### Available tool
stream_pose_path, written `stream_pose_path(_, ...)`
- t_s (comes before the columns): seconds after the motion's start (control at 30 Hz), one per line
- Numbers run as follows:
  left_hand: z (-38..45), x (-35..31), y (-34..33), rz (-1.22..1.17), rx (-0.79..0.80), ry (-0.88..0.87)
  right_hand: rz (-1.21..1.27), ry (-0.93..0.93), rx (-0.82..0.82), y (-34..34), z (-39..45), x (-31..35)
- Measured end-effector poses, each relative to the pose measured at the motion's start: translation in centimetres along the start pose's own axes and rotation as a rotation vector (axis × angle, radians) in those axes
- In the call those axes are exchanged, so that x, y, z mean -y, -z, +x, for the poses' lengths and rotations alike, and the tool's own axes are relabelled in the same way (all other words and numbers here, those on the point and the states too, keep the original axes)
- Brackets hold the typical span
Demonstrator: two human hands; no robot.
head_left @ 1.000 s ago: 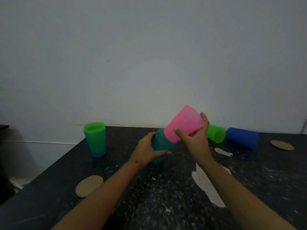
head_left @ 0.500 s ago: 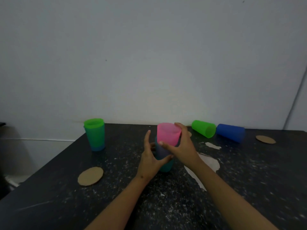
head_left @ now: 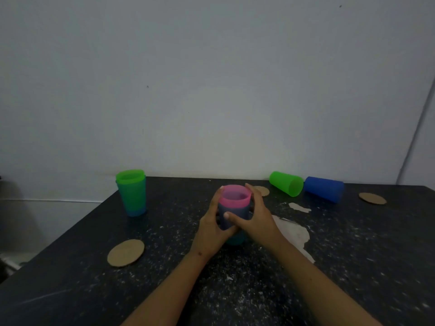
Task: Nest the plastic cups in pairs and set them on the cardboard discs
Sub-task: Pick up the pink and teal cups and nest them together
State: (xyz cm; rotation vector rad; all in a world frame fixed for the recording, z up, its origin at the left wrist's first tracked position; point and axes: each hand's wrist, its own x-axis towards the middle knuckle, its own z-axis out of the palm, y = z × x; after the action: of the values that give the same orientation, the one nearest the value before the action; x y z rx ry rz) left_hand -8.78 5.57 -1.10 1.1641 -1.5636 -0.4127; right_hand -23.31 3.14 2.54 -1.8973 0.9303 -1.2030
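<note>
Head view: pink cup (head_left: 235,198), nested in teal cup (head_left: 236,240), is clasped upright between left hand (head_left: 213,228) and right hand (head_left: 255,218).

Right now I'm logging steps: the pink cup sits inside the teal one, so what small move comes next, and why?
Probably lift the nested pair, held in both the left hand and the right hand, over to the bare cardboard disc at front left. The pair stands on the table, not on a disc.

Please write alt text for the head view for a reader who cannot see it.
Both hands, left hand and right hand, clasp a pink cup nested in a teal cup on a dark speckled table. A green-in-blue pair stands left; green cup and blue cup lie right.
</note>
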Motion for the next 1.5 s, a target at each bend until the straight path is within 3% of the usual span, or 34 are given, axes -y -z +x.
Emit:
stream_pose_path(0.63, 0.2, 0.0, 1.0, -0.001, 0.045, 0.027, -0.002, 0.044, -0.114, -0.5, 0.8, -0.6)
stream_pose_path(0.87, 2.0, 1.9, 4.8, 0.004, -0.16, 0.16, 0.076, 0.047, -0.164, -5.3, 5.9, 0.7)
stream_pose_path(1.0, 1.6, 4.3, 7.4, 0.33, -0.092, 0.239, 0.06, 0.058, -0.167, -8.2, 9.9, 1.9)
stream_pose_path(1.2, 2.3, 6.7, 8.5, 0.771, 0.122, 0.525, 0.057, 0.036, -0.104, -12.4, 14.2, 1.3)
stream_pose_path(1.5, 2.4, 8.2, 8.0, 0.862, 0.166, 0.541, 0.056, -0.007, -0.068, -17.0, 18.2, -1.3)
